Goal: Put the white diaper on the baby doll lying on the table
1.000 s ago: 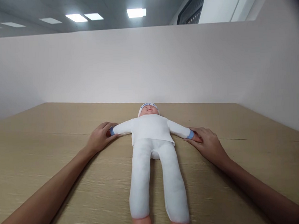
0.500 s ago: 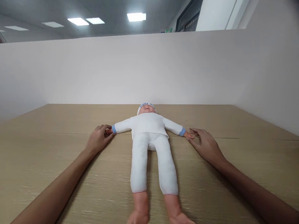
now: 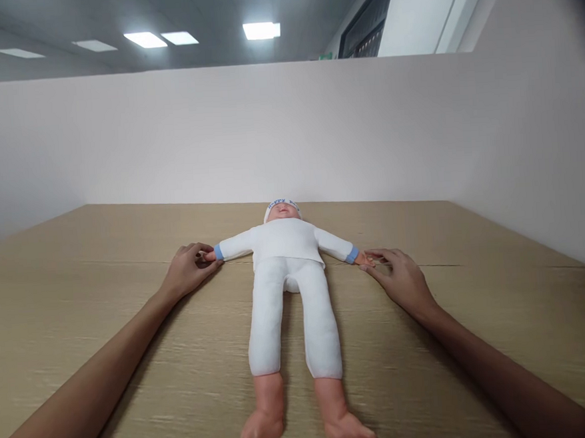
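Observation:
A baby doll (image 3: 287, 243) lies on its back on the table, head away from me and bare feet toward me. It wears a white top, white trousers, blue cuffs and a white cap with blue lettering. Both its arms are spread out sideways. My left hand (image 3: 186, 272) has its thumb and fingers curled around the doll's hand on the left. On the other side, my right hand (image 3: 403, 279) pinches the doll's other hand between thumb below and fingers above. Both of my forearms rest low, near the tabletop.
The wood-grain table (image 3: 132, 363) has a thin seam running across it behind my hands. A pale partition wall (image 3: 266, 127) rises along the far edge and the right side. Ceiling lights (image 3: 259, 30) show above it.
The view has shifted slightly, so everything sits a little farther left. My right fingers appear slightly closer around the doll's hand. The doll's pose is otherwise the same.

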Demonstrator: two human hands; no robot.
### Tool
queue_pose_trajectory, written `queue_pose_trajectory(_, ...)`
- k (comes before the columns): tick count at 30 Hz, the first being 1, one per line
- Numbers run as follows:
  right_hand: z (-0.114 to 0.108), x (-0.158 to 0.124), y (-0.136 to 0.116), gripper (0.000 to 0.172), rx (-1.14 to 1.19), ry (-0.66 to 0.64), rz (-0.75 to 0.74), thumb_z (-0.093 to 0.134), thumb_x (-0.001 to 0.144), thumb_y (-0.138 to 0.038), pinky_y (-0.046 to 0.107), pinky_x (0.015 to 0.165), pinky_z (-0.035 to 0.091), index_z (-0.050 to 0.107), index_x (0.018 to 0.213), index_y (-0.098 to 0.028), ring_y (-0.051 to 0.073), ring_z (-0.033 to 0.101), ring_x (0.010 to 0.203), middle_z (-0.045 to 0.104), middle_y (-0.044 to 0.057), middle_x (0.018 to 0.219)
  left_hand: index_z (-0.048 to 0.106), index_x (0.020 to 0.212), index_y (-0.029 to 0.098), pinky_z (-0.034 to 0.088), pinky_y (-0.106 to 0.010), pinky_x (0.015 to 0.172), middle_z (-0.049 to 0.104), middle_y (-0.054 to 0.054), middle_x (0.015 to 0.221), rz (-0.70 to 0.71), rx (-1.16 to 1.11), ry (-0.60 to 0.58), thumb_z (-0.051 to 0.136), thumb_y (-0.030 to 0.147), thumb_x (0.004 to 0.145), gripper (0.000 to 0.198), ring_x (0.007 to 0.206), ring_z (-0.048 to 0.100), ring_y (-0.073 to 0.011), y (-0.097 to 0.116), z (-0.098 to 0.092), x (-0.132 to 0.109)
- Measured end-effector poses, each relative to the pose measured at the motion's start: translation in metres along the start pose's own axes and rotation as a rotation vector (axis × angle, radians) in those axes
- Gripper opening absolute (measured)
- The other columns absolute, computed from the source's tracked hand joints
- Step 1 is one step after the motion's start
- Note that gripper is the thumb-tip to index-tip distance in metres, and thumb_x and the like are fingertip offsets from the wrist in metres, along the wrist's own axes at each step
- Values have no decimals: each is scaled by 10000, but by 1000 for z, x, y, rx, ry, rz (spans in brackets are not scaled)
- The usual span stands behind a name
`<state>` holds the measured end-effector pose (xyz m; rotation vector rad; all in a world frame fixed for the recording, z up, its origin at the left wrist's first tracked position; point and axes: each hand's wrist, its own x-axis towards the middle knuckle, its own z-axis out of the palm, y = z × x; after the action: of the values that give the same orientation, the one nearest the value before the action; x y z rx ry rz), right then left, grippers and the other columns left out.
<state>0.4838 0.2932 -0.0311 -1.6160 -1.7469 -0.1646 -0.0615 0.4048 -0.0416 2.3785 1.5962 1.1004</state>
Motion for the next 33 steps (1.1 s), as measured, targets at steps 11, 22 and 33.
queue_pose_trajectory(11,9,9,1,349,-18,-7,-13,652,973,-405,466,995,579,783,1224,-201,306,728,1059,776,134,1186,749,1147,249,528,-424,857,785,-88,979,-28,94,-17,651,674,918,493,954,682,-311,-1,2,5)
queue_pose_trajectory(22,-2,-8,-16,299,-190,-18,-19,551,986,-331,506,990,550,778,1115,-186,355,681,1082,749,159,1143,753,1204,240,528,-477,940,808,-126,1216,17,274,23,518,591,1033,455,1100,681,-369,4,-10,-21)
queue_pose_trajectory(33,-12,-34,-48,462,-226,-13,-13,583,967,-289,538,1118,512,641,1395,-123,378,617,1267,684,216,1334,686,1378,185,511,-511,1047,764,-180,1295,1,256,-13,467,571,1008,578,1165,672,-397,-1,-6,-23)
